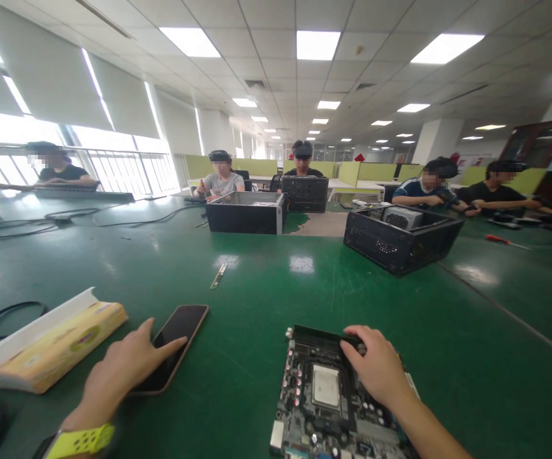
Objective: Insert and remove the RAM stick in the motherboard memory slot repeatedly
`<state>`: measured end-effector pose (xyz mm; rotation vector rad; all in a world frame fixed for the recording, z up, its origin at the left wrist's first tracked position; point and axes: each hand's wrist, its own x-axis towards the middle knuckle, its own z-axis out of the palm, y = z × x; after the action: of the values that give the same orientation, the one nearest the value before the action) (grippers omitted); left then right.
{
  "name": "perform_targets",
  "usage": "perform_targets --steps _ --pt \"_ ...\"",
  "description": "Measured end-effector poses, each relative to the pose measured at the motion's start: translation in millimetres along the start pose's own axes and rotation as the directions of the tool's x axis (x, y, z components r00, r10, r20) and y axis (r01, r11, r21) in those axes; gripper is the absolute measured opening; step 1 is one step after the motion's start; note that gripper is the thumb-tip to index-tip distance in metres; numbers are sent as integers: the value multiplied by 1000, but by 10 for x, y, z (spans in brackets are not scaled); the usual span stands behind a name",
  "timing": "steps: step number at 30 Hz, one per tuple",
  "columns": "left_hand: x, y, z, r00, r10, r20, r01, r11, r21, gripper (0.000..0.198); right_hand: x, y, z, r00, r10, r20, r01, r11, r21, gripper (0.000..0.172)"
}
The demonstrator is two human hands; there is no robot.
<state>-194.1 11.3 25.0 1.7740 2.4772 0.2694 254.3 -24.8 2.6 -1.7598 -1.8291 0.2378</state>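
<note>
A computer motherboard (299, 408) lies flat on the green table, with a silvery square processor (326, 386) in its middle and dark parallel slots (317, 338) along its far edge. My right hand (376, 366) is closed on the board's far right corner, thumb and forefinger at the end of the slots; whether a small part is between them is hidden. Over a dark smartphone (175, 344) in a brown case rests my left hand (127, 363), fingers apart, thumb lying across the screen. A memory stick (218, 276) lies beyond the phone.
An opened tissue pack (65, 344) sits at left, near black cables (8, 312). Computer cases stand farther off: one (245, 217) mid-table, another (400, 239) with a power supply inside. A red screwdriver (500, 240) lies right. Several people sit around the table.
</note>
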Motion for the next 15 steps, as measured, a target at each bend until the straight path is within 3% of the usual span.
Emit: perform_targets --steps 3,7,12,15 --pt "-2 -1 35 998 5 60 -3 999 -48 86 7 15 14 999 24 23 -24 1000 -11 26" --pt "-105 255 -2 998 40 40 -38 999 -29 98 11 13 29 999 30 35 -30 999 -17 25" --pt "-178 479 -73 1000 14 25 -15 1000 16 77 4 -5 17 998 43 51 -43 999 -14 24" --pt "-168 495 -85 1000 -6 -11 6 1000 2 79 -5 -10 -4 997 41 58 -40 999 -7 25"
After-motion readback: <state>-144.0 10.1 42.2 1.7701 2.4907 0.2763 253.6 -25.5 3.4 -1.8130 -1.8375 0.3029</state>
